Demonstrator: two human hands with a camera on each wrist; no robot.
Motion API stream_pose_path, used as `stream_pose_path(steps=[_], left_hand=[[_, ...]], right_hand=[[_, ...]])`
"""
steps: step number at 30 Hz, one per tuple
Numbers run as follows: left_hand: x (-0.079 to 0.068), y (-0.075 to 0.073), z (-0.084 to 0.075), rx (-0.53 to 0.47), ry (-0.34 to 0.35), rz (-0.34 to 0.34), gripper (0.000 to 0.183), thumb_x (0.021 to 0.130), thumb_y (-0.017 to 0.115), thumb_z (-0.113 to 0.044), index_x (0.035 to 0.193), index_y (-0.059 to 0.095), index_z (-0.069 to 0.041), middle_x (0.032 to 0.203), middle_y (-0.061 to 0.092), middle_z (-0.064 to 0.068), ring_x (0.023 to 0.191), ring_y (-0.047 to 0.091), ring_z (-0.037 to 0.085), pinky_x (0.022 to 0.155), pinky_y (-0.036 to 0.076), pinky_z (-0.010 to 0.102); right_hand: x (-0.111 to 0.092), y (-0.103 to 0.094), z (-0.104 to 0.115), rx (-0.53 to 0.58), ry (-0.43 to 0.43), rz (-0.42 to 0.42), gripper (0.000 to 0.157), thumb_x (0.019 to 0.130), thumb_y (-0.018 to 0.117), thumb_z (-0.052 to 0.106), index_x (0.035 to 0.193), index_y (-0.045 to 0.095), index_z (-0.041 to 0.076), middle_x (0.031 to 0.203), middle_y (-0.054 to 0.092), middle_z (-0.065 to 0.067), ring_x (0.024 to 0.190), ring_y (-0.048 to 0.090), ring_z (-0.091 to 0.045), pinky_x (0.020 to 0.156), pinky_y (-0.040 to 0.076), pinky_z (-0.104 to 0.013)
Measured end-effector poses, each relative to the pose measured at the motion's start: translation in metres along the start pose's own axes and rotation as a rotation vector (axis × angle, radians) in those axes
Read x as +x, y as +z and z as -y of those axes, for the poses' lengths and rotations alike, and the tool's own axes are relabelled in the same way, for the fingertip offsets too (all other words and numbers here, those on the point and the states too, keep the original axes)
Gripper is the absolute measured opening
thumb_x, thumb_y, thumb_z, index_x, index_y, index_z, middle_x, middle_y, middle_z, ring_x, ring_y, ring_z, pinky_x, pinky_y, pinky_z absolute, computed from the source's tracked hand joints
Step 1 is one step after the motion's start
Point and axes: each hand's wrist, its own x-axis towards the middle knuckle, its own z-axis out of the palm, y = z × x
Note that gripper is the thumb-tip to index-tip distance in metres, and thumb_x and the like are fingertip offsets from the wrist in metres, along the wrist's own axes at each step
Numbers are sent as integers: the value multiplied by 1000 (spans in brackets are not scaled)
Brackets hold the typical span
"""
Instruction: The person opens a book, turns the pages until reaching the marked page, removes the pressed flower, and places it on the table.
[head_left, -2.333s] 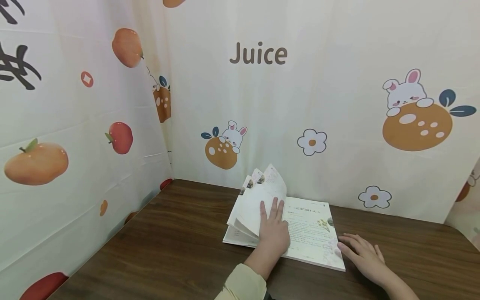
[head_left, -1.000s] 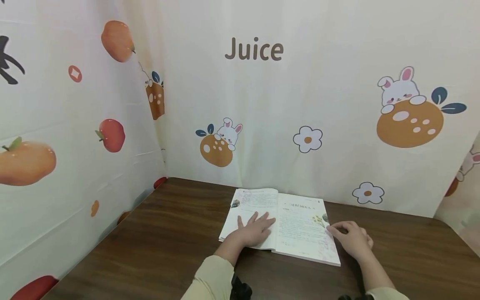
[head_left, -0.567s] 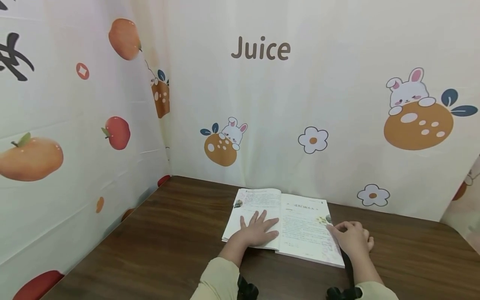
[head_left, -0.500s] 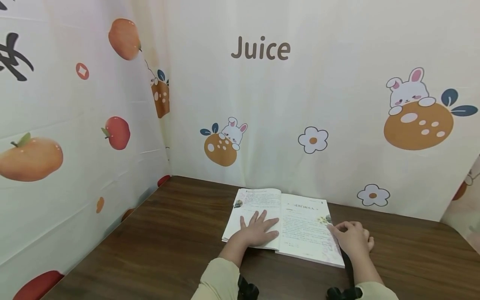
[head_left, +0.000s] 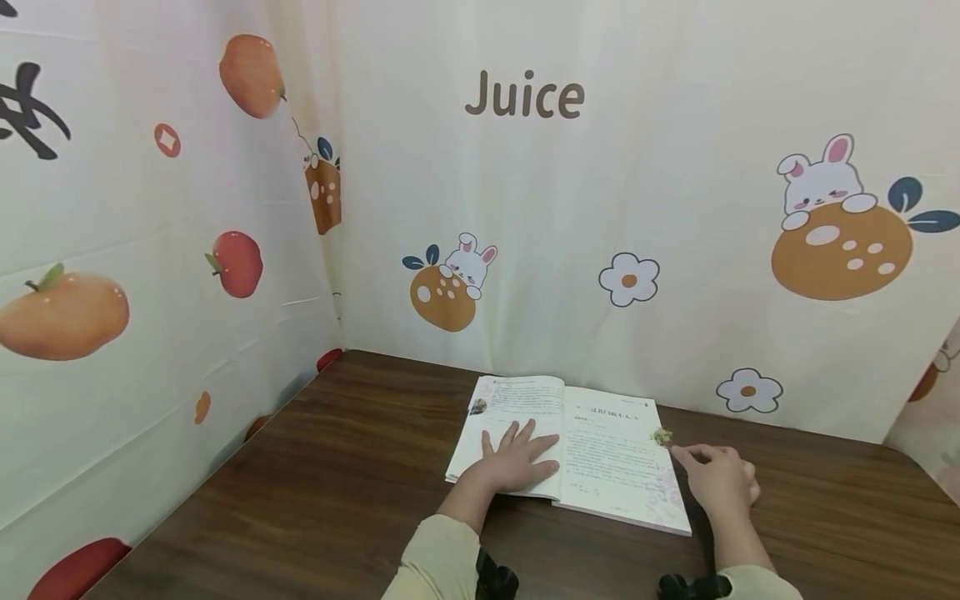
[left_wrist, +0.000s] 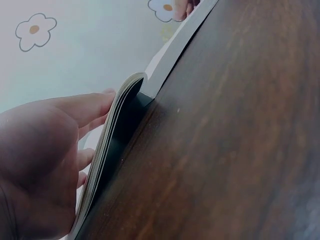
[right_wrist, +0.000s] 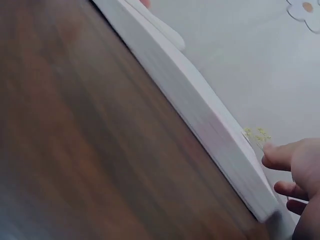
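An open book (head_left: pixel 611 454) lies on the table with printed text on both pages. My left hand (head_left: pixel 512 462) rests with spread fingers on the lower part of the left page. In the left wrist view the page stack (left_wrist: pixel 112 120) curves up near the spine under that hand. Thumb and forefinger of my right hand (head_left: pixel 722 483) pinch a small sprig of yellow flowers (head_left: pixel 662 436) at the book's right edge. The right wrist view has its yellow heads (right_wrist: pixel 259 134) rising above the fingertips; most of the stem is hidden.
A dark wooden table (head_left: pixel 330 467) carries the book near its back edge. Behind it hangs a pale curtain (head_left: pixel 540 192) printed with rabbits, oranges and the word "Juice". A similar sheet (head_left: pixel 150 392) with fruit prints borders the left side.
A bunch of raised pages was turned down flat to the left under my left hand. My right hand then pinched the flower sprig and drew it rightwards from the right page to its edge.
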Motion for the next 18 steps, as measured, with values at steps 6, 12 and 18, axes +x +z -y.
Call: stream_pose_path(steps=[6,12,18], left_hand=[[0,1,1,1,3,-1,52,92,41,-52,140,40,-33,153,17,3,140,7,27,102,-6,63],[0,0,0,-10,6,-9,52,92,42,-51,140,41,-32,153,18,4,140,8,28,102,-6,63],[1,3,-1,-34,22,-11,51,92,43,-50,139,42,-31,153,19,4,140,8,28,101,-6,63]], right_hand=[[1,-18,-15,25,66,-33,54,91,51,48,110,61,-1,128,32,-31,118,18,-54,88,13,-64],[3,-30,-29,-1,127,-14,57,91,49,51,110,60,-2,128,28,-33,116,15,-56,84,13,-64],[2,-40,-41,-3,196,-34,63,88,49,56,113,60,0,128,31,-34,115,17,-56,85,12,-64]])
